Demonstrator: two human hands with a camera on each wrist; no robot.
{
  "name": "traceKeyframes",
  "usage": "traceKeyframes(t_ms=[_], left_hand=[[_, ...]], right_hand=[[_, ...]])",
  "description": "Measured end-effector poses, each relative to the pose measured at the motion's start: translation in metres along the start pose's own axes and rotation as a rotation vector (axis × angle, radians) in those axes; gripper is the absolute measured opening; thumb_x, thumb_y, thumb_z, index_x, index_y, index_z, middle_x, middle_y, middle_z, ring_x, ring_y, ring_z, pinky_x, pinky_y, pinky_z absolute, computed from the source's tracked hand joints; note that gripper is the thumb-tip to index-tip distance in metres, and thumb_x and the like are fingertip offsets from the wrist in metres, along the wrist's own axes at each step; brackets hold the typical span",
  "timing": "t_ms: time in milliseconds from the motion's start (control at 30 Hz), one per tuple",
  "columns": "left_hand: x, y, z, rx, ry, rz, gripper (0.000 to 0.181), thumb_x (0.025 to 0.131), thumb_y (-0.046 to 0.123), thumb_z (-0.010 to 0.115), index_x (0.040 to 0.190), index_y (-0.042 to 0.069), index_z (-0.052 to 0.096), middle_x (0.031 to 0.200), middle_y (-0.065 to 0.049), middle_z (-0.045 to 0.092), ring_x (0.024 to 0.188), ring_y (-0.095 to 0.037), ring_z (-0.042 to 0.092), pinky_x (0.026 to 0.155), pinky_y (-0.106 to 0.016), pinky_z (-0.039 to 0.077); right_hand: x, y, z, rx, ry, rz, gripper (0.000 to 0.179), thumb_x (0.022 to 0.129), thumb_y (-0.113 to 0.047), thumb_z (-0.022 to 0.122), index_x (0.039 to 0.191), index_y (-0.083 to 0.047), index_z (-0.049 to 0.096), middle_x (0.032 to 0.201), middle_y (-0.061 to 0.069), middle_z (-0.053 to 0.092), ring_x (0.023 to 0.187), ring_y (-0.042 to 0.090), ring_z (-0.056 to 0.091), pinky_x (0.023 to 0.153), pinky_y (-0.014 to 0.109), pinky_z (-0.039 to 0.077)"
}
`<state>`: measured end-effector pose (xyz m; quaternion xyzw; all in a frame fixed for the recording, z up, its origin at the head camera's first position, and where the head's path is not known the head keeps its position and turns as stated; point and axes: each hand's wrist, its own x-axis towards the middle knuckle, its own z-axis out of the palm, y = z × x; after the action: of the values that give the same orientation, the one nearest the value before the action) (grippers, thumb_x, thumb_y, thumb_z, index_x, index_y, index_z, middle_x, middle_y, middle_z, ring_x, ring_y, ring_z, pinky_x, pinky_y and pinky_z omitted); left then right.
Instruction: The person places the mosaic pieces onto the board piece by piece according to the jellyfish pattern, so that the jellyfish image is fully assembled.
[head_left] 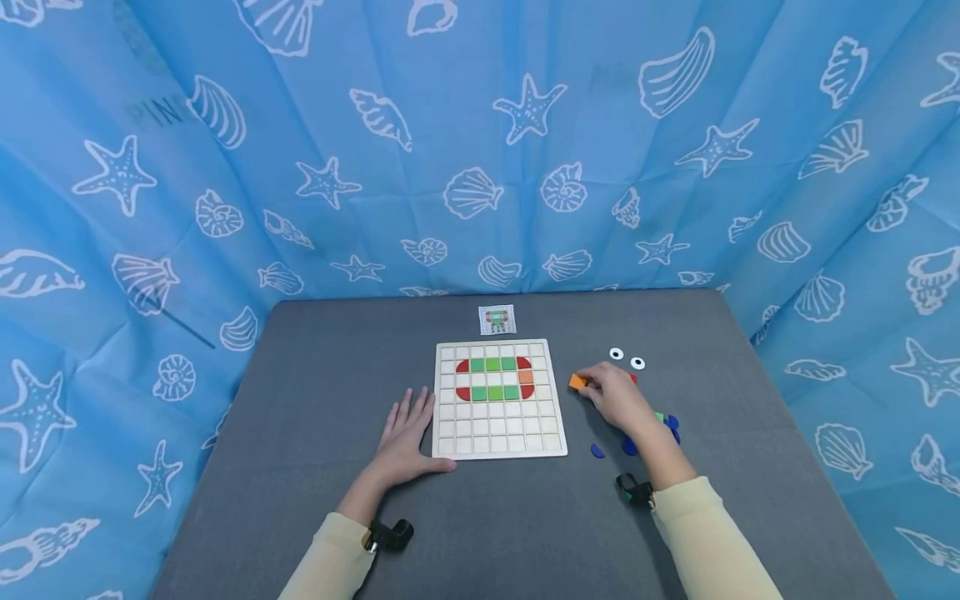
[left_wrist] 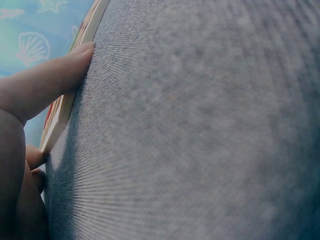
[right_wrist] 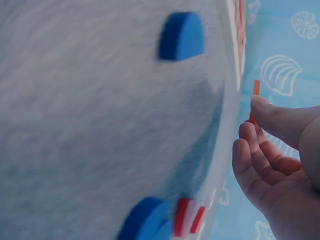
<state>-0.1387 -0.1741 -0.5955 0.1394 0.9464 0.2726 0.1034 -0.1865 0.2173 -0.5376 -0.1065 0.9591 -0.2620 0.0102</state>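
Orange piece: I have one, and my right hand pinches it between thumb and fingers. It is a bit right of and below the middle of the frame, off the wooden board. Nearest me, at the bottom, are my two cream sleeves, with one black gadget at each wrist. My left hand grasps nothing. Its fingers are spread by the board's left side, with the thumb at the near edge.

Right of the board, one blue piece lies alone. More blue bits are partly behind my right arm, so I cannot count them. Two red bits show low in the right wrist view.

Just below the middle, the one board has four red corners, six green squares and one orange square. Past my right hand, two white eyes lie on the gray table. Beyond the board is one little card. Farthest, across the top, hangs a blue curtain with white shells.
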Motion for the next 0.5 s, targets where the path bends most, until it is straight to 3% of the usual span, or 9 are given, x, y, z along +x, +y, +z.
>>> traceKeyframes(t_ms=[500], left_hand=[[0.0, 0.003, -0.004, 0.019, -0.022, -0.011, 0.131, 0.068, 0.076, 0.077, 0.164, 0.014, 0.012, 0.171, -0.006, 0.005, 0.157, -0.031, -0.009, 0.125, -0.056, -0.001]], right_hand=[[0.017, -0.047, 0.005, 0.036, 0.034, -0.099, 0.034, 0.093, -0.008, 0.073, 0.125, -0.001, 0.07, 0.116, 0.017, 0.065, 0.096, 0.027, 0.063, 0.083, 0.045, 0.055]])
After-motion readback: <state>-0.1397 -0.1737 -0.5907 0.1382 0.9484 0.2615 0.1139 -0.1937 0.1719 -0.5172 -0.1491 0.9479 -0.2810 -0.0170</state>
